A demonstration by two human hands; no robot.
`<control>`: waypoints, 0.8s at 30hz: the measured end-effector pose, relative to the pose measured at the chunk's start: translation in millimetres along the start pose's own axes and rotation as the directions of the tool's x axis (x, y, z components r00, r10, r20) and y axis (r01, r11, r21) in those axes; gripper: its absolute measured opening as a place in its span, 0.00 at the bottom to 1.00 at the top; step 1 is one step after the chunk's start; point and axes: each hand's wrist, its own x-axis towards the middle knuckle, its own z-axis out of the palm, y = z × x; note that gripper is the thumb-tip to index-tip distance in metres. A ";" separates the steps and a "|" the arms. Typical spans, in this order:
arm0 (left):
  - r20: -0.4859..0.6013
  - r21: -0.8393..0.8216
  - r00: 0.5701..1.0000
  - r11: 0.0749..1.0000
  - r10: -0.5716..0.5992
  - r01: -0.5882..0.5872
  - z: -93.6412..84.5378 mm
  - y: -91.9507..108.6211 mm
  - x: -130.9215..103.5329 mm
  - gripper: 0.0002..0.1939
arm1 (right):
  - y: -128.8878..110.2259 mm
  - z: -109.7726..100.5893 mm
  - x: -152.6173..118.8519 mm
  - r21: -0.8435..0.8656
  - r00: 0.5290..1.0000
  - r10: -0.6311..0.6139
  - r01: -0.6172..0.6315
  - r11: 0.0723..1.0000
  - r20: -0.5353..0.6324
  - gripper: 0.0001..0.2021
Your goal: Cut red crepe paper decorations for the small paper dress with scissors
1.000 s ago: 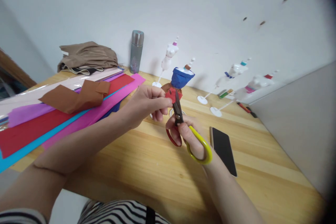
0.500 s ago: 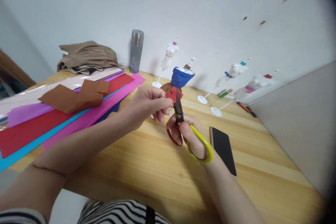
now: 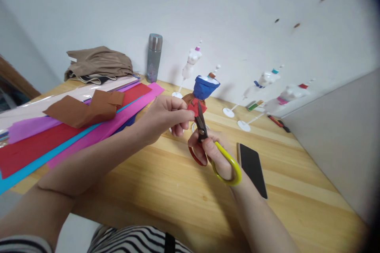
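Note:
Between its thumb and fingers my left hand (image 3: 169, 116) pinches a small piece of red crepe paper (image 3: 193, 107). My right hand (image 3: 218, 152) is closed round scissors (image 3: 227, 164) with one yellow and one red handle loop. Their dark blades point up and away and lie at the red paper, nearly together. Just behind stands a miniature dress form (image 3: 207, 85) wearing a blue paper top and brown paper below; the paper and my hands hide its lower part. A ring-shaped roll, partly hidden, lies behind the scissors.
Coloured paper sheets (image 3: 38, 146), with a brown piece (image 3: 86, 112) on top, cover the left. Folded brown cloth (image 3: 101, 63) and a flask (image 3: 154, 59) stand behind. More dress forms (image 3: 191, 63) line the wall. A phone (image 3: 252, 168) lies right of my right hand.
My left hand and the red paper have shifted very slightly, and the scissor blades sit a little differently at the paper. Everything else stays put.

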 end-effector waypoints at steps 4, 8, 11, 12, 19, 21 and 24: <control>0.006 0.009 1.000 1.000 -0.009 0.009 0.0 1.7 -0.5 0.12 | 0.6 -0.5 -0.4 -0.009 1.000 0.007 -0.007 1.000 -0.001 0.26; 0.015 0.017 1.000 1.000 -0.011 0.011 -1.0 1.5 0.5 0.12 | 0.3 -1.2 -0.5 -0.006 1.000 0.000 0.000 1.000 0.015 0.25; 0.020 0.021 1.000 1.000 -0.008 0.008 -2.0 -0.1 1.9 0.12 | -1.3 -0.9 -0.6 0.002 1.000 0.002 -0.002 1.000 0.013 0.25; 0.021 0.020 1.000 1.000 -0.007 0.006 -2.2 -0.6 2.3 0.12 | -1.9 -0.6 -0.6 0.005 1.000 0.003 -0.003 1.000 0.014 0.25; 0.008 0.020 1.000 1.000 -0.002 0.002 -2.6 0.7 2.1 0.11 | -2.1 -0.4 -0.3 -0.001 1.000 0.022 -0.022 1.000 0.011 0.26; 0.008 0.020 1.000 1.000 -0.001 0.001 -2.5 1.3 2.0 0.12 | -1.6 -0.8 -0.2 -0.010 1.000 0.017 -0.017 1.000 0.012 0.26; 0.005 0.015 1.000 1.000 0.004 -0.004 -2.4 1.7 1.9 0.12 | -0.8 -1.2 -0.5 -0.013 1.000 0.023 -0.023 1.000 0.009 0.26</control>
